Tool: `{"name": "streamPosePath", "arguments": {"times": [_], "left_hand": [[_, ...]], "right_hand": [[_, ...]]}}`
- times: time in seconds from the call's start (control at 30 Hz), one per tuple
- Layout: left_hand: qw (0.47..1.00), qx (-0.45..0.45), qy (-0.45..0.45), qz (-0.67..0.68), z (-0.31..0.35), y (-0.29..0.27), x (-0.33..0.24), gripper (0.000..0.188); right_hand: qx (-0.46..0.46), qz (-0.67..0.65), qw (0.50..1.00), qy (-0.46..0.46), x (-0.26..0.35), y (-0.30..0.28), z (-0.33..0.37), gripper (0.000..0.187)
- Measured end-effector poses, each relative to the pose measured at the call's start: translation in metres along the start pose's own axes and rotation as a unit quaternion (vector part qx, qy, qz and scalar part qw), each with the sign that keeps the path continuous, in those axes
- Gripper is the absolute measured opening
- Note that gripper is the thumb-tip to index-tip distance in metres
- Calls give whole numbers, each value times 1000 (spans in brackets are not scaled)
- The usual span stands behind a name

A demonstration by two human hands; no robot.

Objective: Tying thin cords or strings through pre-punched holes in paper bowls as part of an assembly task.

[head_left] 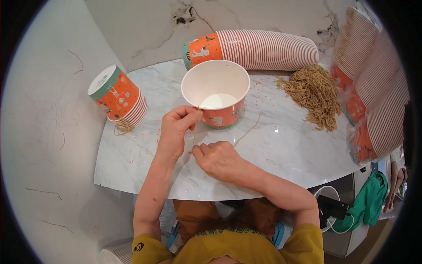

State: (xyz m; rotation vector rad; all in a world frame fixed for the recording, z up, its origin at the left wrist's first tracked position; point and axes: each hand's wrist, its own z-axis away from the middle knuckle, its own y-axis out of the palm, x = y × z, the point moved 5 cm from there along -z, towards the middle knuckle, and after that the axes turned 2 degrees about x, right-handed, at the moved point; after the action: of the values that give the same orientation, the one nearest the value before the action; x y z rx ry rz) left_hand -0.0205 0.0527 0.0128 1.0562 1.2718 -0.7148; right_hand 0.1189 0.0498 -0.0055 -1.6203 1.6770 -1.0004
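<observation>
An open paper bucket (pixel 222 116), white inside and orange and green outside, stands upright on the marble-patterned table. At its near left rim my left hand (pixel 175 130) is closed in a pinch, with a small knot of tan string just above the fingertips. Below the bucket my right hand (pixel 220 160) is closed on the string; a thin strand seems to run up from it toward my left hand. Beyond the right hand a tan string (pixel 249 133) trails over the table. Whatever lies inside my left fingers is mostly hidden, but looks like the same string.
Upside-down nested buckets (pixel 118 94) stand at the left, string hanging from them. A long stack of buckets (pixel 268 49) lies at the back. A heap of tan strings (pixel 316 94) sits right, beside bagged bucket stacks (pixel 373 92). Small red paper bits dot the table (pixel 299 152).
</observation>
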Motion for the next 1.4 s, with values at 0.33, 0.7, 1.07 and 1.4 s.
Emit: {"name": "streamPosePath", "arguments": {"times": [0.33, 0.7, 1.07, 1.4], "left_hand": [[995, 82, -35, -44, 1, 3, -1, 13], [1000, 14, 10, -20, 3, -1, -6, 10], [998, 44, 24, -24, -1, -2, -8, 24], [996, 88, 31, 4, 4, 8, -11, 26]], "right_hand": [[-29, -20, 999, 24, 2, -1, -1, 13], [3, -41, 999, 2, 1, 1, 1, 18], [-41, -109, 993, 7, 3, -26, -8, 11], [-285, 25, 941, 181, -76, -84, -4, 12]]}}
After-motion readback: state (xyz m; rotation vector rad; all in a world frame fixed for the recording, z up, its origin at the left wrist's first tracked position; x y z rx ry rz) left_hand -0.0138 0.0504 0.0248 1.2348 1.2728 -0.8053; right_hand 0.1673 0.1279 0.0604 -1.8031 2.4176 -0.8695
